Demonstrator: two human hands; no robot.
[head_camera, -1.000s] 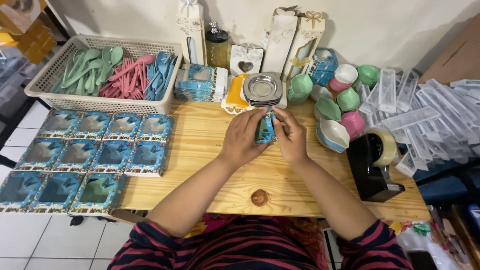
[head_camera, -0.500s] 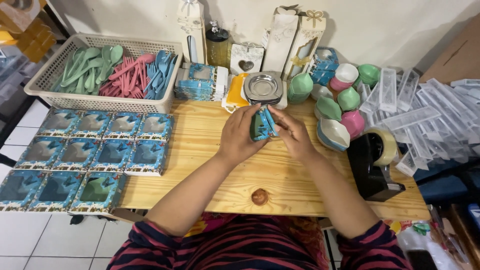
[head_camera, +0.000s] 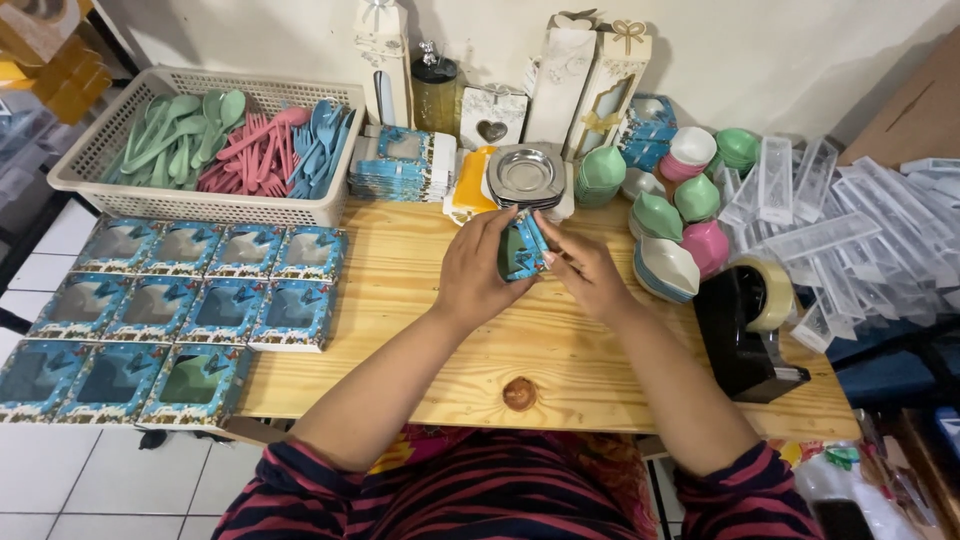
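Head view, the only one here: both hands are up over the middle of the wooden table, pinching a small blue box between them. The left hand is wrapped around its left side with fingers closed on it, and the right hand has its fingertips clamped on the right edge, so the box sits tilted in the air just above the tabletop, right in front of the metal tray. What could go sideways, I'd guess: it's thin card with a window, so squeezing too hard at that angle could crease a flap or pop the film. If it slips it drops toward the tray and the stack of flat boxes, easy to knock over. The bowls are piled loosely just beside the right wrist, so a wide elbow move might topple them, and the tape dispenser sits near the right forearm too. The finished boxes lie well apart on the left, and the cutlery basket is out of harm's way.
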